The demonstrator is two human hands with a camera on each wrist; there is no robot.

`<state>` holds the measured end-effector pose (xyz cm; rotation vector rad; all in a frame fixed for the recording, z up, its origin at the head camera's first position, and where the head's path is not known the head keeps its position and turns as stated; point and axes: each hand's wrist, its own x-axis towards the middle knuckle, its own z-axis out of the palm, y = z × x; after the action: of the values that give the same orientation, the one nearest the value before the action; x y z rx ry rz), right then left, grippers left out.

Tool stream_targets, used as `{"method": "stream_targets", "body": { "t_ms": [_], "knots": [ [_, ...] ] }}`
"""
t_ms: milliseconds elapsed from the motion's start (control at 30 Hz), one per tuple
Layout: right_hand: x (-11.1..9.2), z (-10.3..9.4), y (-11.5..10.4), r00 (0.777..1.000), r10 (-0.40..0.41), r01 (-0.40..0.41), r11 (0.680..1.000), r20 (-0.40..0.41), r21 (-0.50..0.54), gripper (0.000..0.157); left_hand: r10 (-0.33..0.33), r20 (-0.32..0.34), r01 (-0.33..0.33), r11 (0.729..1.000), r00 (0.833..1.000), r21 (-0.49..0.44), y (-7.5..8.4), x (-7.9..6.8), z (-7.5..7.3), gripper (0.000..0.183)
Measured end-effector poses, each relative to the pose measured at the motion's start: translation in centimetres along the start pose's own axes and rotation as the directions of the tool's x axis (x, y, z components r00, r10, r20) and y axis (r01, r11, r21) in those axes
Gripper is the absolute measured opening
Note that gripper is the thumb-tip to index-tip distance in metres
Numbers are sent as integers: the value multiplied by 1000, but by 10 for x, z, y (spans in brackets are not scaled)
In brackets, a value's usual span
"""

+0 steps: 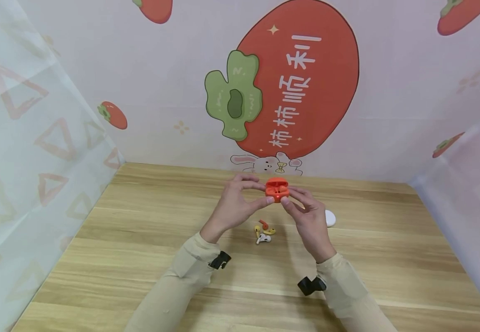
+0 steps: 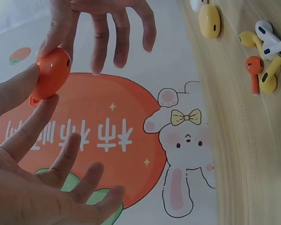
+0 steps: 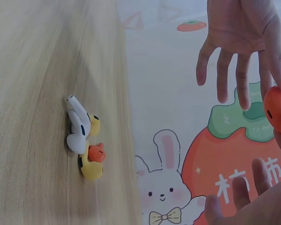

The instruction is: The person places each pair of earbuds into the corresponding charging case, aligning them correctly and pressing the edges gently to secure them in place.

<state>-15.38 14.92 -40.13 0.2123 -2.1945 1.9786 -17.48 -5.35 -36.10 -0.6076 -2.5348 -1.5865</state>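
Both hands hold a red-orange earbud case [image 1: 277, 196] up over the far part of the table, its lid raised. At least one red earbud [image 1: 282, 189] shows inside. My left hand [image 1: 235, 203] pinches the case's left end between thumb and fingers. At the right end, my right hand [image 1: 309, 219] does the same, its other fingers spread in the left wrist view. Below lies a small group of loose earbuds: a red earbud [image 1: 263, 224], two yellow earbuds [image 2: 269, 75] and white earbuds [image 1: 263, 238], some overlapping.
A white case [image 1: 330, 218] lies on the wooden table [image 1: 140, 258], partly behind my right hand. Beside it, a yellow case [image 2: 210, 21] shows in the left wrist view. A printed cloth backdrop [image 1: 173, 83] rises along the table's back and sides.
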Motion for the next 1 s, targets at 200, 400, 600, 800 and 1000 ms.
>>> {"method": "stream_targets", "body": {
  "t_ms": [200, 400, 600, 800, 1000],
  "knots": [
    [1, 0, 0, 999, 32, -32, 999, 29, -9, 36, -5, 18, 6, 1000, 1000, -17, -2, 1, 1, 26],
    [2, -3, -1, 996, 51, -50, 999, 68, -20, 38, -14, 10, 15, 999, 1000, -48, -3, 1, 0, 24],
    [3, -4, -4, 995, 65, -63, 997, 80, -36, 37, -29, 16, 29, 998, 999, -60, -2, 1, 0, 24],
    [3, -4, -5, 996, 56, -55, 998, 69, -23, 35, -43, 32, 45, 998, 999, -46, -1, 0, 0, 28],
    [2, -5, -4, 998, 44, -43, 999, 54, -9, 35, -37, 63, 38, 999, 997, -16, -2, -1, -1, 33]
  ]
}}
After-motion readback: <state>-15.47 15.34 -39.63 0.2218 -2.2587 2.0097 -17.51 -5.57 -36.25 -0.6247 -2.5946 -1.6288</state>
